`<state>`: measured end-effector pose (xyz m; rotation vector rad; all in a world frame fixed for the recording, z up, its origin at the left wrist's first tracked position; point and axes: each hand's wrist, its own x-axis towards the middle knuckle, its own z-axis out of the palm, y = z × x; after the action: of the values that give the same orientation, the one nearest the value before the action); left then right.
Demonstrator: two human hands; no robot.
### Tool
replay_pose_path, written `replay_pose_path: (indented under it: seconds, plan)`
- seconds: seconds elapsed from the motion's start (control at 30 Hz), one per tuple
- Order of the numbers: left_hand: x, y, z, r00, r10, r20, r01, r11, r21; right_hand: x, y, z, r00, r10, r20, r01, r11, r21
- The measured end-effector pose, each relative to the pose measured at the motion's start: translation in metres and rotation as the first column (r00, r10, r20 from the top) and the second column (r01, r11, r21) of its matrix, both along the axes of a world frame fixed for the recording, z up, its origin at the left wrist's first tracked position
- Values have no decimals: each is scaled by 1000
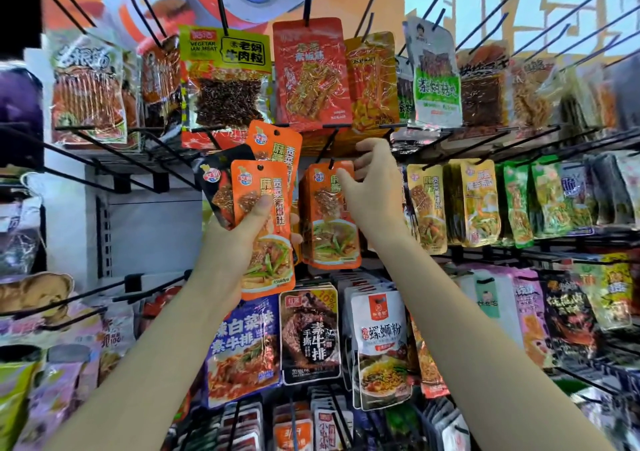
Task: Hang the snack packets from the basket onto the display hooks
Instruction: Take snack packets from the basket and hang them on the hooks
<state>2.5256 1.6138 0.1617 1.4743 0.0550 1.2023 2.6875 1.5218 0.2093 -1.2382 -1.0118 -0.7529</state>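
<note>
My left hand (239, 239) grips a fanned stack of orange snack packets (265, 205), with a black packet (216, 187) at its left edge, held up in front of the display. My right hand (372, 187) pinches the top right corner of another orange packet (329, 222). That packet's punched hole sits at the tip of a black display hook (327, 151) in the middle row. The basket is out of sight.
Rows of black hooks carry hanging packets: a yellow-green one (225, 73) and a red one (311, 73) above, yellow ones (427, 205) to the right, dark and white ones (310, 333) below. Bare hooks (114, 160) jut out on the left.
</note>
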Motion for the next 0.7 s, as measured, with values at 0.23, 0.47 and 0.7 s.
replay_pose_path:
  seconds: [0.23, 0.47, 0.7]
  plan:
    - [5, -2, -5, 999, -29, -13, 29, 999, 37, 19, -5, -39, 731, -575, 367, 646, 757, -98]
    - [14, -7, -6, 999, -42, -31, 43, 998, 43, 34, 2, -36, 717, -514, 470, 680, 663, -313]
    - [15, -5, -7, 999, -35, -42, 36, 999, 24, 39, -6, -36, 884, -268, 383, 404, 850, -338]
